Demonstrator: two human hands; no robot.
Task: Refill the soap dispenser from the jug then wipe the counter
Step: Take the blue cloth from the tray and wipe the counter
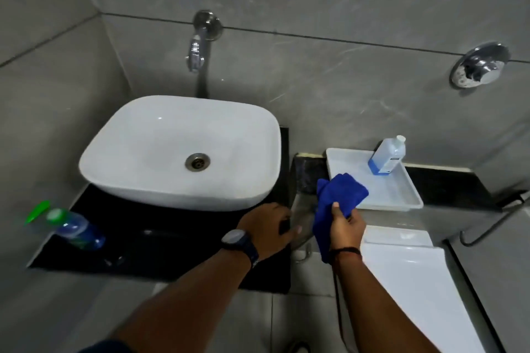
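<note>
My right hand (345, 228) grips a blue cloth (337, 195), held in the air just right of the black counter (172, 241). My left hand (269, 229), with a watch on the wrist, rests on the counter's right front corner, fingers curled over the edge, holding nothing. A soap dispenser (76, 228) with a green pump and blue liquid stands at the counter's left front. A clear jug (388, 156) with a white cap and a little blue liquid stands in a white tray (401, 200) to the right.
A white basin (180, 152) fills most of the counter, under a chrome wall tap (198, 49). A white toilet lid (415, 281) lies below right of my right hand. A chrome fitting (479, 64) is on the right wall, and a hose (493, 223) hangs nearby.
</note>
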